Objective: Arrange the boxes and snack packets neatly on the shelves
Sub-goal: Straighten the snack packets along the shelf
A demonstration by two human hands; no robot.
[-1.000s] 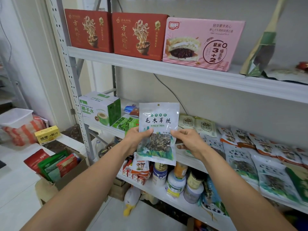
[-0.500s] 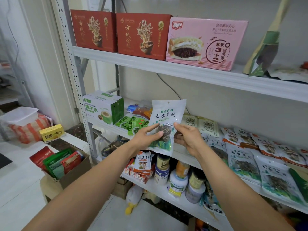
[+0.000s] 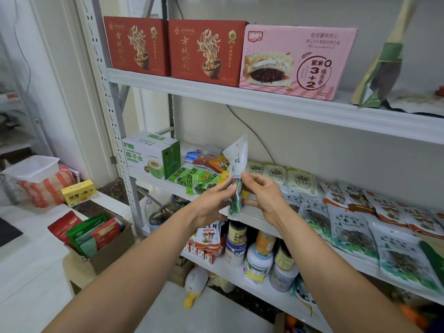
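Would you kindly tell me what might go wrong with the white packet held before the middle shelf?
1. The white packet is held edge-on, pinched between the left hand and right hand; it may slip.
2. The middle shelf is crowded there: setting it down could push the green seaweed packets off the front edge.
3. Its matching packets lie further right, so dropping it here would misplace it.

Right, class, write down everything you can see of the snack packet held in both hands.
The snack packet is a glossy plastic pouch, white on top, with dark shreds and green print below. It stands upright, nearly edge-on to the camera, before the middle shelf, pinched between left hand and right hand.
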